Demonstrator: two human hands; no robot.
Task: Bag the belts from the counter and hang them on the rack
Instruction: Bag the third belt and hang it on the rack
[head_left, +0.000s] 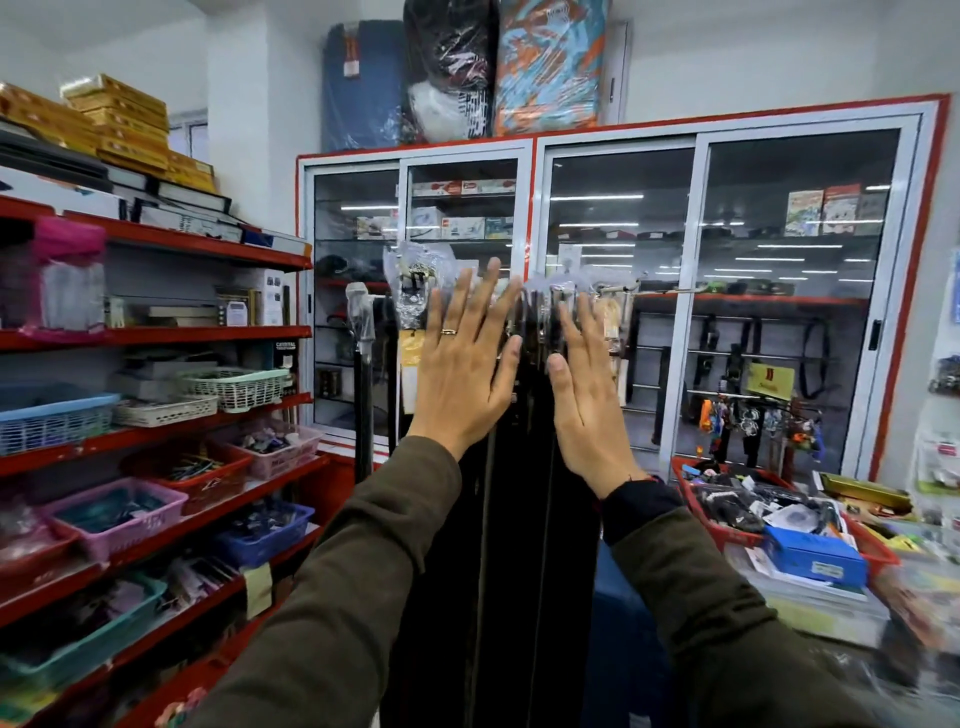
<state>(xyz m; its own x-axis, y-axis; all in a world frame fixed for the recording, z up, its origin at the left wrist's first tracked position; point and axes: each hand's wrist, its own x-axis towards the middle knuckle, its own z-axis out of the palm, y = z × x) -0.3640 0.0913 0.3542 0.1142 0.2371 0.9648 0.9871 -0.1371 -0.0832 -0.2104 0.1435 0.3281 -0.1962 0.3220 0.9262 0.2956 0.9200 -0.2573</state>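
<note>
Here, bagged belts (514, 467) hanging vertically, buckles up

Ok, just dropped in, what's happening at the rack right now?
A person stands facing the rack, both hands raised with fingers spread. The left hand and right hand are flat and open against the bagged belts hanging there in a dark bunch, apparently pressing or evening them out. Neither hand grips anything. More bagged belts hang further along the rack on both sides. Shelves with baskets stand to the left, and a glass cabinet is behind the rack.
</note>
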